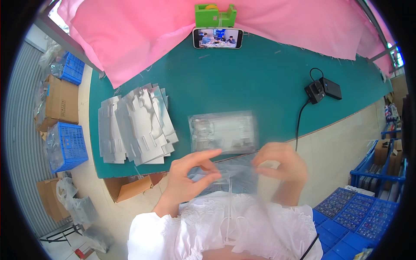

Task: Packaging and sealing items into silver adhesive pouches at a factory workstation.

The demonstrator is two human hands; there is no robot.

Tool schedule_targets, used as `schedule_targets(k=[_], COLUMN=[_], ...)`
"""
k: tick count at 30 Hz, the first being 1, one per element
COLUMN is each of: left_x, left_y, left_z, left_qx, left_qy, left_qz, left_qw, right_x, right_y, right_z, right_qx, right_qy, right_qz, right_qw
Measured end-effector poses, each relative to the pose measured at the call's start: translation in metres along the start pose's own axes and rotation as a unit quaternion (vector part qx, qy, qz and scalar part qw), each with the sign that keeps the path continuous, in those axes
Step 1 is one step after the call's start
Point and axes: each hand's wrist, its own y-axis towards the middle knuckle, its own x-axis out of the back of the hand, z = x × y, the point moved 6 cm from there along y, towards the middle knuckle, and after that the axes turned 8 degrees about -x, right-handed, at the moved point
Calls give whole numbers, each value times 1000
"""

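My left hand point(188, 175) is at the table's front edge, its thumb and forefinger apart in a curve with nothing plain between them. My right hand point(284, 164) is smeared by motion, its thumb and forefinger close together. From those fingertips a faint, see-through plastic film point(249, 180) seems to hang over my lap; its outline is hard to make out. Just beyond both hands, a stack of clear flat plastic pieces point(223, 130) lies on the green table. Left of it a fanned pile of silvery, cut-out flat sheets point(145, 125) overlaps in two groups.
A phone point(217, 38) leans against a green tape dispenser point(215, 16) at the back. Black devices with a cable point(315, 92) lie at the right. Pink cloth point(151, 34) borders the table point(260, 78). Blue crates point(67, 145) and cartons point(63, 99) stand left; blue trays point(346, 212) stand right.
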Motion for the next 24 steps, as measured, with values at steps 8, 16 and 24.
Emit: schedule_targets(k=[8,16,24], left_x=[-28,-20,-15], left_y=[11,19,19], left_z=[-9,-19,-11], left_qx=[-82,-117,-124], left_qy=[169,230,211], left_qz=[125,58,25], left_qw=[974,964,969], right_x=[-47,-48,-53], right_y=[30,27,28], right_z=[11,1,-5], right_qx=[-25,-72,-116], right_qy=[102,265,373], right_qz=[104,-15,-47], right_qw=[989,961,919])
